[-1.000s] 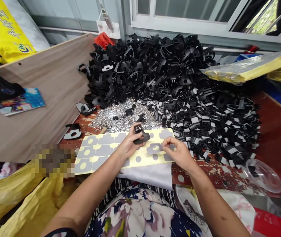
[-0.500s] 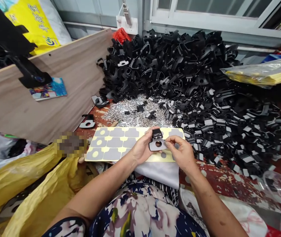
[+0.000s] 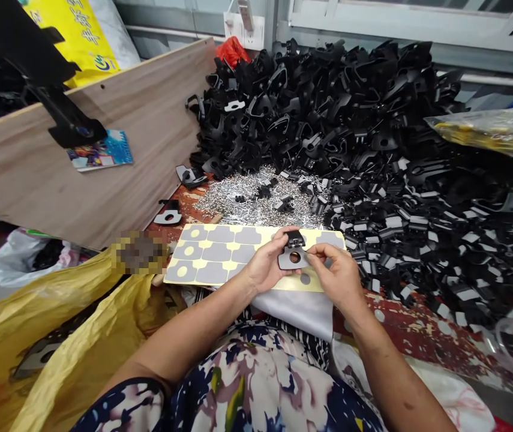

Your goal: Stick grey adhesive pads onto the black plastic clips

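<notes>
My left hand (image 3: 266,266) and my right hand (image 3: 336,276) both pinch one small black plastic clip (image 3: 293,251) with a grey pad and a round hole on its face. They hold it just above a yellow backing sheet (image 3: 220,252) covered with grey foam pads. The left hand grips the clip's left side, and the right thumb and forefinger press on its right edge.
A big heap of black plastic clips (image 3: 328,114) fills the far side, with padded ones spread to the right (image 3: 418,234). Small silver pins (image 3: 256,204) lie beyond the sheet. A wooden board (image 3: 80,180) leans at left. A yellow bag (image 3: 58,336) gapes at lower left.
My right hand lifted a grey pad off the sheet and brought it onto the clip held in my left hand. Both hands now press it together. The view has shifted left.
</notes>
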`<state>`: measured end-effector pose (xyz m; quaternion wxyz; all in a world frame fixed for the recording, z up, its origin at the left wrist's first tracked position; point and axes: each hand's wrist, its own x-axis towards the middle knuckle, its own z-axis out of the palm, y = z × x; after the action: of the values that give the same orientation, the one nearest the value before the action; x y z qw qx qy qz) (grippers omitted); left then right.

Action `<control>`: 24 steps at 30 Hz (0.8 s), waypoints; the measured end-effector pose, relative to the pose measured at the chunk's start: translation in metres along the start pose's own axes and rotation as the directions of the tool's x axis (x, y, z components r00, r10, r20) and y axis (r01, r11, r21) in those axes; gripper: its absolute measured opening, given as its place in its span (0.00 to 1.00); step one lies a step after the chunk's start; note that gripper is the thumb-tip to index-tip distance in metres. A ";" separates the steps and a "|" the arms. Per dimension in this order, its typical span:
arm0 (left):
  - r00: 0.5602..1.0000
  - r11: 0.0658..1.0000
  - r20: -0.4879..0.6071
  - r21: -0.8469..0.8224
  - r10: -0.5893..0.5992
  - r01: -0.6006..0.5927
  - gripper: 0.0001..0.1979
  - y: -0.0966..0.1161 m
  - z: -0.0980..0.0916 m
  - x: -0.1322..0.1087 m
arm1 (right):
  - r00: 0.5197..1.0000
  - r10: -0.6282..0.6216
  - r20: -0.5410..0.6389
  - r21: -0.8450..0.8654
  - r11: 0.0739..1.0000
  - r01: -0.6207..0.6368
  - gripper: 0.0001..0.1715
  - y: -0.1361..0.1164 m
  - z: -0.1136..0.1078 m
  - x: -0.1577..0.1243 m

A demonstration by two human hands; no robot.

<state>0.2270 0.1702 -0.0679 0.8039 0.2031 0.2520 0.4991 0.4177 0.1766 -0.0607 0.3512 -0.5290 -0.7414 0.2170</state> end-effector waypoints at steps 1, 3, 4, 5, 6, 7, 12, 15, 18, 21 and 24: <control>1.000 1.000 -0.003 0.030 0.004 -0.004 0.28 -0.002 0.001 0.000 | 1.000 -0.025 -0.006 -0.039 0.999 0.025 0.09 -0.001 0.001 0.000; 0.997 0.991 -0.042 0.117 0.064 -0.058 0.33 -0.009 0.002 0.001 | 0.997 -0.074 -0.003 -0.139 0.988 0.073 0.08 -0.005 0.005 -0.001; 0.989 0.980 -0.080 0.167 0.125 -0.110 0.33 -0.014 0.003 0.002 | 0.996 -0.092 0.011 -0.197 0.976 0.092 0.07 -0.008 0.007 -0.002; 0.972 0.961 -0.122 0.215 0.200 -0.171 0.31 -0.019 0.003 0.003 | 0.994 -0.103 0.031 -0.256 0.961 0.108 0.07 -0.011 0.010 -0.003; 0.947 0.938 -0.159 0.258 0.279 -0.233 0.29 -0.024 0.003 0.005 | 0.993 -0.109 0.054 -0.312 0.942 0.121 0.07 -0.014 0.013 -0.005; 0.918 0.912 -0.188 0.292 0.349 -0.287 0.26 -0.029 0.003 0.007 | 0.991 -0.115 0.074 -0.359 0.924 0.134 0.07 -0.016 0.016 -0.006; 0.822 0.846 -0.261 0.337 0.506 -0.413 0.24 -0.042 -0.006 0.011 | 0.981 -0.191 0.026 -0.446 0.876 0.182 0.20 -0.026 0.019 -0.012; 0.851 0.894 -0.288 0.241 0.438 -0.379 0.26 -0.042 -0.013 0.009 | 0.973 -0.205 -0.106 -0.455 0.880 0.136 0.34 -0.023 0.015 -0.007; 0.885 0.915 -0.252 0.208 0.392 -0.346 0.28 -0.037 -0.013 0.005 | 0.988 -0.143 -0.056 -0.246 0.961 0.125 0.38 -0.016 0.016 -0.001; 0.897 0.892 -0.190 0.307 0.400 -0.333 0.28 -0.026 -0.005 -0.005 | 0.995 -0.025 0.093 0.110 0.994 0.015 0.22 -0.016 0.020 -0.003; 0.891 0.828 -0.167 0.471 0.421 -0.303 0.30 -0.002 -0.002 -0.031 | 0.988 -0.037 0.150 0.219 0.976 0.004 0.20 -0.028 0.017 -0.010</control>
<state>0.2153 0.1416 -0.0641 0.5870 0.3526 0.4173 0.5974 0.3890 0.1588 -0.0555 0.3513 -0.4614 -0.7434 0.3333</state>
